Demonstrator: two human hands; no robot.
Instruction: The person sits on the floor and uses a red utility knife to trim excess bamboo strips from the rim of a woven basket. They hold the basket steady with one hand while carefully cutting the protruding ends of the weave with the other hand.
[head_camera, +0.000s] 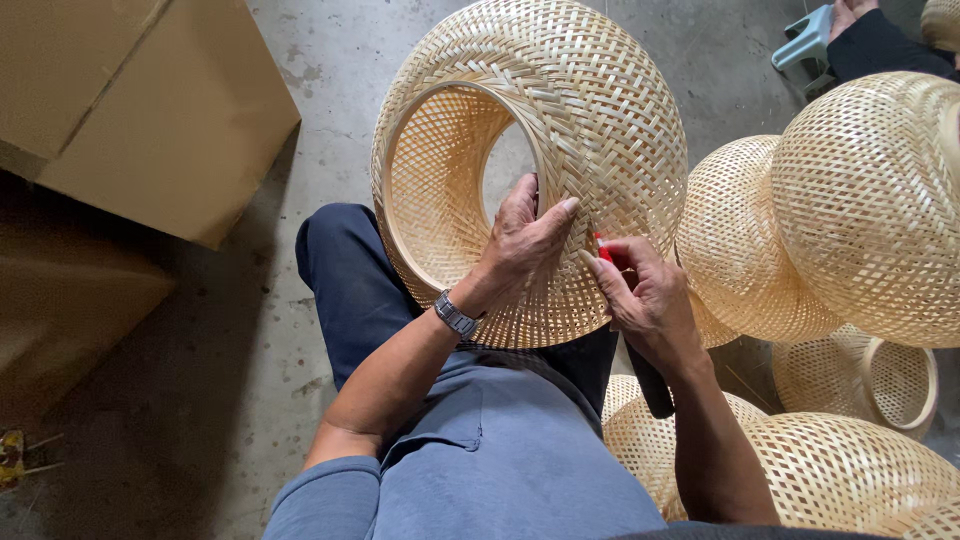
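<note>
Concrete floor (330, 60) below. Woven bamboo shade (560, 110) gripped at rim by left hand (520, 245); small red tool (604, 252) pinched closed in right hand (645, 295). Step judged: weave trimming; steady rim control called for.

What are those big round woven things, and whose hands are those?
A person wears the camera on their head, so you look down at their own two hands. The left hand steadies a big round woven bamboo shade resting on their lap. The right hand pinches a small red tool against its weave. More woven shades are piled on the right. A cardboard box sits on the concrete floor to the left. Far off, another person's sleeve shows.
</note>
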